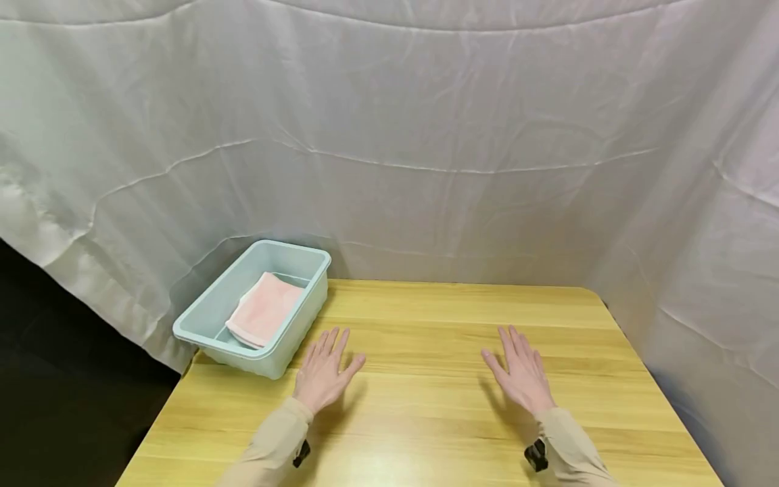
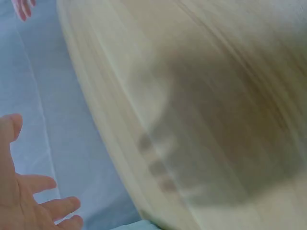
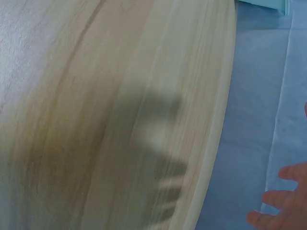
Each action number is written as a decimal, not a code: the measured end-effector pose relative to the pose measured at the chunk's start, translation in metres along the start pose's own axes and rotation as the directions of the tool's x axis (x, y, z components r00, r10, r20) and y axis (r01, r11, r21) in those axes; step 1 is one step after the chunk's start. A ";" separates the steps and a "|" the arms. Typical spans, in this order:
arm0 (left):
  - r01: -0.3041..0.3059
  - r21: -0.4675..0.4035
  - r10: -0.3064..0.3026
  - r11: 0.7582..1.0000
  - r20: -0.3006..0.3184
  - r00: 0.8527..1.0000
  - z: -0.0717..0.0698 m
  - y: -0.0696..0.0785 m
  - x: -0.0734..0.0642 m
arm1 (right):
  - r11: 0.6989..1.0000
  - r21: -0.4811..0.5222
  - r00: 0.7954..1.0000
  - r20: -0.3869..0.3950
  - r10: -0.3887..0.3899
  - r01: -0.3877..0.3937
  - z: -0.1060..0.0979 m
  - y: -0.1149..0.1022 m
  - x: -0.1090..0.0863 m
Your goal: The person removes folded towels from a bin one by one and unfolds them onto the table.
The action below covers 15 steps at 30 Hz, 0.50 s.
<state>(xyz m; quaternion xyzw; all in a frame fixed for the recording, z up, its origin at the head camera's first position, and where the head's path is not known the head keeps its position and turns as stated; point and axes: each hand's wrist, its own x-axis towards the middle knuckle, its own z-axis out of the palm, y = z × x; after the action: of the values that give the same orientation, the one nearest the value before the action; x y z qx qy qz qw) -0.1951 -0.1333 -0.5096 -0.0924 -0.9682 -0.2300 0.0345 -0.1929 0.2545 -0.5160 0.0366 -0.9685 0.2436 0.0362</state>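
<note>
Fingers spread, my left hand (image 1: 320,374) hovers above the wooden table (image 1: 420,406), just right of a light blue plastic tub (image 1: 298,331). Inside the tub lies a folded pink cloth (image 1: 268,308) with a white edge. My right hand (image 1: 522,374) is held over the table's right half, also with straight, spread fingers and nothing in it. Both hands cast shadows on the wood. In the left wrist view my left hand (image 2: 33,206) shows at the lower left corner; the right wrist view catches my right hand (image 3: 285,206) at the lower right.
A grey fabric curtain (image 1: 450,135) hangs behind the table and along its sides. The tub stands at the table's back left corner, against the curtain. A dark area (image 1: 67,379) lies beyond the left edge. Small black devices (image 1: 536,455) sit at both wrists.
</note>
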 end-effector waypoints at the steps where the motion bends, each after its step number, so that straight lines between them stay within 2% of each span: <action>1: 0.000 -0.014 0.000 1.000 0.006 1.000 -0.003 0.002 0.000 | 1.000 0.010 1.000 0.004 0.000 0.000 -0.001 0.000 0.000; 7: 0.020 -0.092 -0.015 0.996 0.056 0.998 -0.022 0.009 -0.002 | 0.999 0.045 1.000 0.009 -0.013 0.013 -0.009 0.000 -0.001; 15: 0.038 -0.211 -0.026 0.977 0.061 0.998 -0.051 0.010 -0.005 | 0.995 0.086 0.999 0.004 -0.043 0.043 -0.022 0.004 -0.001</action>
<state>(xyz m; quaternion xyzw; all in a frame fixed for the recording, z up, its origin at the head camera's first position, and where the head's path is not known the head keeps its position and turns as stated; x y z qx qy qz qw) -0.1867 -0.1484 -0.4605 -0.0867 -0.9401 -0.3297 -0.0075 -0.1912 0.2679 -0.4988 0.0597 -0.9562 0.2842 0.0369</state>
